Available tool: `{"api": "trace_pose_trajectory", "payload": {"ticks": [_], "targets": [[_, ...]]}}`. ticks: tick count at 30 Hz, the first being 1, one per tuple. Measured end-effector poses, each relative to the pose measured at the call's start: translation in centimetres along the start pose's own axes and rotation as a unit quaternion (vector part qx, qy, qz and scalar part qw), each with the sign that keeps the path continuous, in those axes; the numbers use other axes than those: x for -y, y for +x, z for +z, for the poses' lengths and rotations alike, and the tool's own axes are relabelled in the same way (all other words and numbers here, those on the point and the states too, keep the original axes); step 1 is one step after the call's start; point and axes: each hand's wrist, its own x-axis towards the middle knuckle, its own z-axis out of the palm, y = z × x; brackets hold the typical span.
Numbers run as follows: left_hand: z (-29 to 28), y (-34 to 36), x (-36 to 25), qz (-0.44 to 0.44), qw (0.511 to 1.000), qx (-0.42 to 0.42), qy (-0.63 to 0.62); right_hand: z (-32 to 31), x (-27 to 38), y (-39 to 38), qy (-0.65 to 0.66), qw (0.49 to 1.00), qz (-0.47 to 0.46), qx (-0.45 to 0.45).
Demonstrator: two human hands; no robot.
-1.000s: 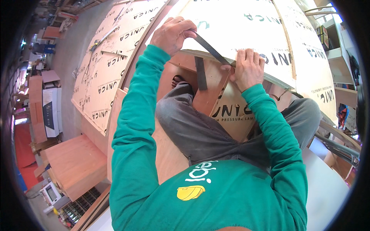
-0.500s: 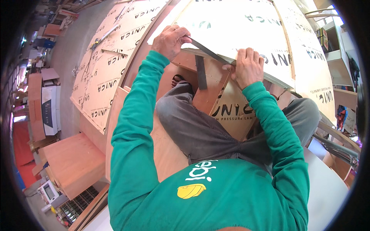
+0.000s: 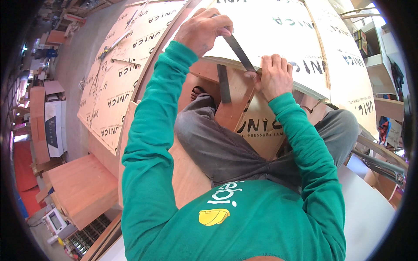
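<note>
My left hand pinches the upper end of a long dark flat strip. The strip slants down to my right hand, whose fingers curl over the near edge of a white printed panel, thumb against the strip's lower end. Whether the strip is fixed to that edge I cannot tell. Below the panel a second dark strip stands against the reddish wood of an opening, beside a tan printed board. My legs are bent there, one sandalled foot showing.
Printed panels with narrow pieces on top lie to the left, beside a floor walkway. Plywood boxes, a screened device and a red sheet are lower left. Shelving, boards and metal rails are at right.
My left hand has risen and moved rightward with the strip's upper end, so the strip slants more steeply. My right hand has shifted slightly left, still at the panel edge.
</note>
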Motion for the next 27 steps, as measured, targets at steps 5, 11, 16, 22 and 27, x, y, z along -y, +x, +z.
{"api": "trace_pose_trajectory", "payload": {"ticks": [5, 11, 16, 22, 27], "targets": [[1.0, -3.9, 1.8, -0.035, 0.997, -0.049, 0.04, -0.4, 0.2, 0.5, -0.015, 0.999, -0.003, 0.031], [2.5, -7.6, 3.2, -0.067, 0.995, -0.061, 0.041, -1.0, 0.2, 0.7, -0.02, 0.998, -0.007, 0.06], [3.6, -8.8, 4.1, -0.078, 0.994, -0.071, 0.026, -0.7, 0.0, 0.7, -0.03, 0.997, -0.017, 0.072], [2.9, -8.2, 3.4, -0.114, 0.991, -0.065, 0.01, -1.6, 0.0, 1.2, -0.021, 0.994, -0.019, 0.103], [0.8, -6.2, 2.2, -0.115, 0.993, -0.03, 0.022, -0.4, 0.7, 1.1, -0.018, 0.999, -0.019, 0.047]]}}
